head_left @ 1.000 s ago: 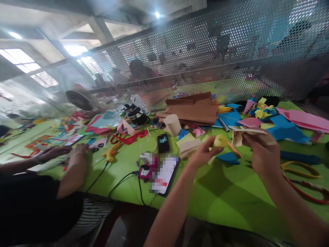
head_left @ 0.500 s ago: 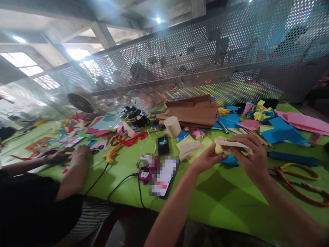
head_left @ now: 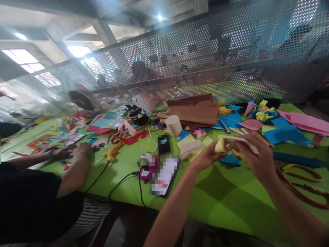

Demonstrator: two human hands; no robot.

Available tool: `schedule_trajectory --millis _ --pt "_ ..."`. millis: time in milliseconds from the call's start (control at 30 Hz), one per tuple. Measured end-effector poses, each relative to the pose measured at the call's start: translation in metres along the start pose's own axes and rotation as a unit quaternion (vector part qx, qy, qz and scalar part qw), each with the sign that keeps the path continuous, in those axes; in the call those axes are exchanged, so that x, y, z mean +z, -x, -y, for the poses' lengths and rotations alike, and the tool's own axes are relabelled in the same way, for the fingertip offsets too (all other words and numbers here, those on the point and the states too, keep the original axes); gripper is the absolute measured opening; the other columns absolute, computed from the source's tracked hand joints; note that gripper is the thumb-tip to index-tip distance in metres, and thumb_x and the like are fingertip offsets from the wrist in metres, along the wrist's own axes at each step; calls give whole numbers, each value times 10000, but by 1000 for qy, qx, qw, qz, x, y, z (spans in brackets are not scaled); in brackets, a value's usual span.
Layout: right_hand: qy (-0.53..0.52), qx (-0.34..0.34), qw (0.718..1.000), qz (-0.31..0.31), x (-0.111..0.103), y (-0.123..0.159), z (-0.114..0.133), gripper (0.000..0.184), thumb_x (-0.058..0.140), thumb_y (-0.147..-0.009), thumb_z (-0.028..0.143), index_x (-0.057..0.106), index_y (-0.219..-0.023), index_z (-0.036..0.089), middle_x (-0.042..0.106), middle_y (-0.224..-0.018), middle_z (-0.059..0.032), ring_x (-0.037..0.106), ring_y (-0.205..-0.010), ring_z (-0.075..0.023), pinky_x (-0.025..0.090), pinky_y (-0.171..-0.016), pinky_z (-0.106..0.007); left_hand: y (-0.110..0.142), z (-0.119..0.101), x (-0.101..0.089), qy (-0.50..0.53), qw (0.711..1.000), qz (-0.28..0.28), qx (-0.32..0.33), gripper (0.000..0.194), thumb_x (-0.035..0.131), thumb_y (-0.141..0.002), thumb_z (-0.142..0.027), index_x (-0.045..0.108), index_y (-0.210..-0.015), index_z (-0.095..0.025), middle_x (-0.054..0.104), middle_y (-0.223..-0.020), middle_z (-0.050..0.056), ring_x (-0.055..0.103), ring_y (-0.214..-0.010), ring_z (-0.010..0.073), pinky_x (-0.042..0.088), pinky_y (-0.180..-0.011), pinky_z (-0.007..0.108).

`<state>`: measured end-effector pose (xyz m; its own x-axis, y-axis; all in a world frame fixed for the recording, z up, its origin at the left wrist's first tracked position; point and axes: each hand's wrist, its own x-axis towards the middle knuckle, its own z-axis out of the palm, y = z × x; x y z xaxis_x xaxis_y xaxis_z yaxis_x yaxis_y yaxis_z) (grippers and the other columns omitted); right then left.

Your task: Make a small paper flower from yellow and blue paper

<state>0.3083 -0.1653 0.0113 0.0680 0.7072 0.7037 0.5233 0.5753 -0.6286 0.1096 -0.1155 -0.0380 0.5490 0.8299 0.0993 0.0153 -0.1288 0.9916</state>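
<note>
My left hand (head_left: 207,155) is closed around a pale yellow paper piece (head_left: 219,145) that looks rolled or folded. My right hand (head_left: 254,156) grips a cream crepe-like paper strip (head_left: 228,138), which slants from the yellow piece across to my right fingers. The two papers meet between my hands, above the green table; whether they are joined I cannot tell. Under them lies a blue paper scrap (head_left: 231,160). To the left, a folded cream paper (head_left: 190,149) rests on yellow sheets, with a cream paper roll (head_left: 173,126) standing behind it.
Right of my hands lie red-and-yellow-handled scissors (head_left: 303,187) and a dark blue roll (head_left: 298,159). A phone (head_left: 166,176), a yellow glue gun (head_left: 112,152) and cords occupy the left. Brown paper (head_left: 192,111) sits behind. A co-worker's hands (head_left: 81,152) work at far left.
My right hand has turned slightly and shifted right, and the cream strip is tilted more open. More of the yellow piece shows by my left hand. The camera has moved slightly.
</note>
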Motion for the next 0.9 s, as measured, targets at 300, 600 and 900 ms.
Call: schedule_trajectory --millis 300,600,900 --pt "-3 161 960 -229 -9 -3 -13 290 805 -727 378 729 -935 191 684 -791 -7 605 -701 -186 472 -670 -322 3 -8 2 -25 999 -19 -28 593 768 -830 -511 595 -1274 -158 661 -1065 60 583 -925 171 463 -805 268" --pt "-23 96 985 -141 -4 2 -11 117 732 -875 334 720 -974 273 708 -892 -45 647 -808 -245 504 -728 -377 1 -4 4 -9 1000 -3 -20 601 771 -841 -498 589 -1295 -149 643 -1019 54 536 -857 148 440 -746 258" --pt "3 -3 994 106 2 3 -4 262 670 -914 240 706 -1167 295 739 -1085 -49 709 -937 -257 558 -795 -400 -1 0 3 3 1000 0 14 556 757 -855 -505 584 -1258 -163 640 -1061 60 552 -900 159 465 -800 270"
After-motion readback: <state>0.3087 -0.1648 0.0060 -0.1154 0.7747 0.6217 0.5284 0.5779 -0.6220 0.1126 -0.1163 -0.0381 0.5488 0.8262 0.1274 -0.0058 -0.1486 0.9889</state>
